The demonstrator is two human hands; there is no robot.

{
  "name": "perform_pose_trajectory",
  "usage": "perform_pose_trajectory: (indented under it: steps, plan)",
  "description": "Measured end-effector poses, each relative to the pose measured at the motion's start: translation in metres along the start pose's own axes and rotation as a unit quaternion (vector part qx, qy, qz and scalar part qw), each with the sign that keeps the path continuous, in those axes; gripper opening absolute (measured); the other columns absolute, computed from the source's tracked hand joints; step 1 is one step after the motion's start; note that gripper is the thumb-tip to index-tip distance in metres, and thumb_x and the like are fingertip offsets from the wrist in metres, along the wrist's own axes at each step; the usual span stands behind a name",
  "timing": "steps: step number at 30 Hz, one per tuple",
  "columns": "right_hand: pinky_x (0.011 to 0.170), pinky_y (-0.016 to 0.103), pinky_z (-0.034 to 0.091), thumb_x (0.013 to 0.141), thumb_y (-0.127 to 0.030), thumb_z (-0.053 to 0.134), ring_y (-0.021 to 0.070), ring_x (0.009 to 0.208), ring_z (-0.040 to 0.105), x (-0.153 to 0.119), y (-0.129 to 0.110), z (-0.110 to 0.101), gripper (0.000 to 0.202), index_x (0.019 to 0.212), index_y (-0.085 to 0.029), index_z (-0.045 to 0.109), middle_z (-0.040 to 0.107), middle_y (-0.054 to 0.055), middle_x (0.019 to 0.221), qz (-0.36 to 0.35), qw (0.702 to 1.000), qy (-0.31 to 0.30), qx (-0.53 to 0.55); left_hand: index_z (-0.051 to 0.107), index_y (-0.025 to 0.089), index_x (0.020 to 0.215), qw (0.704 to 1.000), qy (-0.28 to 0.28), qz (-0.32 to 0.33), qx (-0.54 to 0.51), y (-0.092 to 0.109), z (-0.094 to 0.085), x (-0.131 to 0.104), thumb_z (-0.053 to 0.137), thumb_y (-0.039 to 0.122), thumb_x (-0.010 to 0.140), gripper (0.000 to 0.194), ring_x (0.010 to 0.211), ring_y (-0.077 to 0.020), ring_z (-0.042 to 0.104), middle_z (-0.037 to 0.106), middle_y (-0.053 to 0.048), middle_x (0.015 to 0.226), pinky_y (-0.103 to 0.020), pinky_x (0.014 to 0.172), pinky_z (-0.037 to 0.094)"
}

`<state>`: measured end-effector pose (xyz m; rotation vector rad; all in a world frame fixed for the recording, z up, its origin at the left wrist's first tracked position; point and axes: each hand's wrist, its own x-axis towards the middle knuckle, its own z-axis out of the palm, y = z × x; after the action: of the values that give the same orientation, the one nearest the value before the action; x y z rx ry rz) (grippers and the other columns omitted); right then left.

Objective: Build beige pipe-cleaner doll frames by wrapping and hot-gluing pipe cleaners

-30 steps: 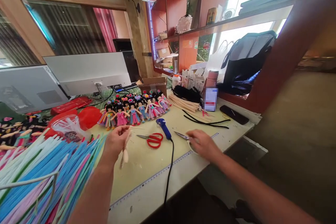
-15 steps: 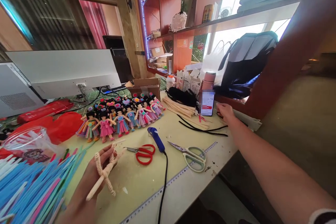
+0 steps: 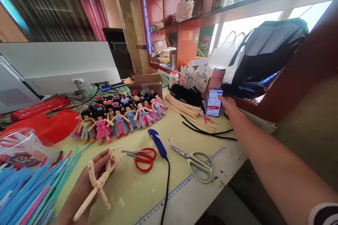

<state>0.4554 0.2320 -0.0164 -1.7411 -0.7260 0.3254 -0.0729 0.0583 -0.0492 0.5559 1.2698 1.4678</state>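
Note:
My left hand (image 3: 99, 170) is closed around a cream-coloured pipe-cleaner doll body (image 3: 100, 184), with coiled limbs and a longer smooth piece pointing down toward me. My right hand (image 3: 228, 106) reaches far forward to a smartphone (image 3: 215, 103) that stands upright against a pink bottle (image 3: 217, 77). One stretched finger meets the upper right of its lit screen; the other fingers are partly hidden and grip nothing I can see. Between my hands lie red-handled scissors (image 3: 145, 160), a blue corded tool (image 3: 158, 143) and pale green-handled scissors (image 3: 200, 165).
Several finished dolls (image 3: 120, 121) stand in rows at centre left. Blue and coloured pipe cleaners (image 3: 29, 190) fill the near left. Cream pipe cleaners (image 3: 183, 106) and black ones (image 3: 186, 95) lie behind. A ruler strip (image 3: 182, 186) runs along the table's front edge. A monitor (image 3: 60, 63) stands back left.
My right hand has gone from beside the phone to its screen, with a finger stretched onto it. The view has shifted slightly. The doll body stays in my left hand.

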Motion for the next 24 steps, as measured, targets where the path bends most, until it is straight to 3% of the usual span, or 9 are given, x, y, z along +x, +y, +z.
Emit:
perform_pose_trajectory:
  steps: [3,5,9,10,12,13,15,18,24]
  plan:
    - [0.071,0.031,0.047,0.084,-0.034,0.056,0.0206,0.080,0.060,-0.012,-0.007,-0.011,0.024,0.088,-0.012,0.066,0.068,0.011,0.086,-0.027,0.999,0.019,-0.021,0.070,0.018,0.081,1.000,-0.009,0.003,-0.007,0.002,0.001,-0.004,0.090,0.021,0.042,0.044,0.054,-0.0114,0.061,0.064,0.002,0.061,-0.016,0.049,0.054]
    - [0.075,0.031,0.046,0.085,-0.030,0.052,0.0200,0.085,0.060,-0.030,-0.010,-0.019,0.024,0.094,-0.013,0.066,0.068,0.010,0.091,-0.059,0.998,-0.008,-0.033,0.070,0.018,0.082,1.000,-0.013,0.007,-0.008,0.003,0.002,-0.008,0.089,0.021,0.045,0.041,0.056,-0.0116,0.062,0.064,0.001,0.063,-0.016,0.050,0.055]
    - [0.067,0.028,0.046,0.073,-0.026,0.066,0.0156,0.065,0.058,-0.101,-0.009,-0.035,0.013,0.082,-0.018,0.070,0.067,0.001,0.074,-0.122,0.970,-0.204,-0.057,0.069,0.017,0.082,1.000,-0.022,0.010,-0.011,0.003,0.007,-0.013,0.084,0.017,0.051,0.035,0.056,-0.0108,0.061,0.064,0.001,0.062,-0.016,0.051,0.054]
    - [0.067,0.028,0.046,0.068,-0.025,0.070,0.0161,0.065,0.058,-0.124,-0.008,-0.039,0.013,0.079,-0.018,0.071,0.067,0.000,0.071,-0.140,0.947,-0.281,-0.072,0.069,0.016,0.082,1.000,-0.026,0.009,-0.012,0.002,0.009,-0.014,0.083,0.016,0.053,0.033,0.056,-0.0106,0.061,0.064,0.001,0.062,-0.016,0.051,0.053]
    - [0.070,0.029,0.046,0.071,-0.030,0.069,0.0182,0.072,0.061,-0.169,-0.006,-0.048,0.027,0.096,-0.019,0.072,0.068,0.001,0.076,-0.218,0.827,-0.487,-0.175,0.068,0.015,0.083,0.999,-0.033,0.003,-0.012,0.002,0.011,-0.017,0.082,0.015,0.055,0.031,0.055,-0.0100,0.060,0.064,0.001,0.062,-0.015,0.051,0.052]
    - [0.072,0.030,0.046,0.072,-0.031,0.070,0.0196,0.078,0.062,-0.189,-0.007,-0.053,0.038,0.108,-0.020,0.069,0.070,0.003,0.085,-0.241,0.784,-0.526,-0.225,0.069,0.015,0.084,0.999,-0.038,0.000,-0.010,0.002,0.013,-0.018,0.082,0.015,0.056,0.031,0.055,-0.0097,0.060,0.063,0.001,0.062,-0.015,0.051,0.051]
    - [0.081,0.033,0.046,0.071,-0.032,0.072,0.0261,0.100,0.061,-0.220,-0.009,-0.061,0.049,0.118,-0.019,0.066,0.068,0.009,0.107,-0.304,0.733,-0.518,-0.320,0.069,0.014,0.085,0.999,-0.050,-0.001,-0.004,0.004,0.016,-0.022,0.081,0.016,0.057,0.031,0.054,-0.0096,0.059,0.063,0.000,0.062,-0.015,0.050,0.050]
    - [0.087,0.037,0.044,0.076,-0.032,0.067,0.0316,0.114,0.055,-0.243,-0.013,-0.067,0.050,0.123,-0.017,0.062,0.061,0.014,0.122,-0.337,0.714,-0.464,-0.402,0.069,0.013,0.083,0.998,-0.066,-0.001,0.010,0.008,0.020,-0.029,0.080,0.017,0.057,0.030,0.053,-0.0097,0.058,0.061,0.001,0.060,-0.017,0.049,0.047]
    - [0.081,0.034,0.042,0.084,-0.029,0.057,0.0279,0.101,0.062,-0.252,-0.010,-0.066,0.028,0.108,-0.019,0.065,0.067,0.013,0.109,-0.342,0.687,-0.451,-0.456,0.067,0.014,0.076,0.994,-0.099,0.014,0.033,0.016,0.027,-0.040,0.080,0.021,0.053,0.027,0.051,-0.0101,0.054,0.060,0.001,0.057,-0.020,0.050,0.045]
